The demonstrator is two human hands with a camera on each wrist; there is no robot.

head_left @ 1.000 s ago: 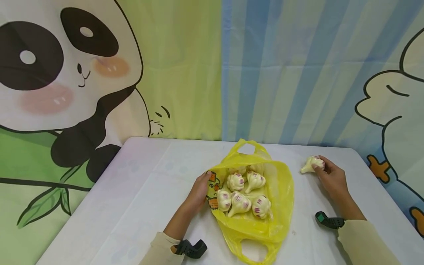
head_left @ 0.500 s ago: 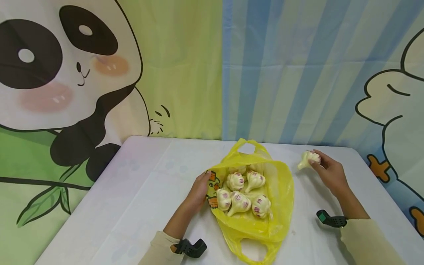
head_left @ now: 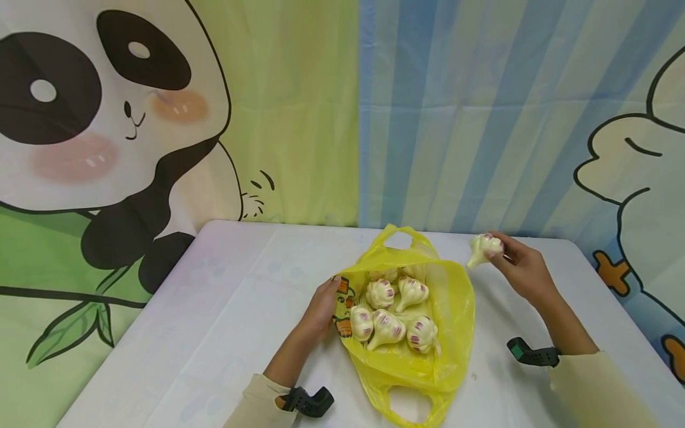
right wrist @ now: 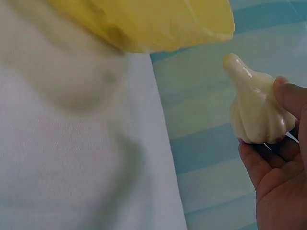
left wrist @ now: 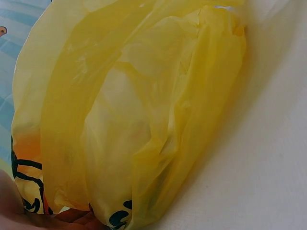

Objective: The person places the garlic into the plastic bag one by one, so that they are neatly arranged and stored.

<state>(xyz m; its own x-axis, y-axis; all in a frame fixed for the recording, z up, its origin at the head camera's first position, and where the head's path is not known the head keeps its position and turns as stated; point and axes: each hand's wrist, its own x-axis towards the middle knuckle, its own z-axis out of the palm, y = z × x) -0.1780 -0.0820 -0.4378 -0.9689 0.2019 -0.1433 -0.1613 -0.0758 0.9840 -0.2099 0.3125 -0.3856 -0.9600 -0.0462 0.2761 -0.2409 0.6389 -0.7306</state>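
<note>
A yellow plastic bag (head_left: 456, 321) lies with its mouth spread wide and several garlic bulbs (head_left: 388, 328) showing inside. At its left side, by the printed orange-and-black pattern, my left hand (head_left: 321, 306) grips the edge of the bag; in the left wrist view the fingers (left wrist: 74, 218) are partly hidden behind the plastic. To the right of the bag, my right hand (head_left: 527, 273) pinches one more garlic bulb (head_left: 486, 247) between thumb and fingers. That bulb is raised above the table, its stem pointing toward the bag, as the right wrist view confirms.
The bag stands on a white-covered table (head_left: 241, 297), with one handle loop (head_left: 395, 233) toward the back and another at the front. Behind the table hangs a printed curtain (head_left: 299, 119) with a panda. A black wrist camera (head_left: 535, 355) sits on each forearm.
My right hand has lifted the garlic bulb and carried it left toward the bag. My left hand and the bag have stayed in place.
</note>
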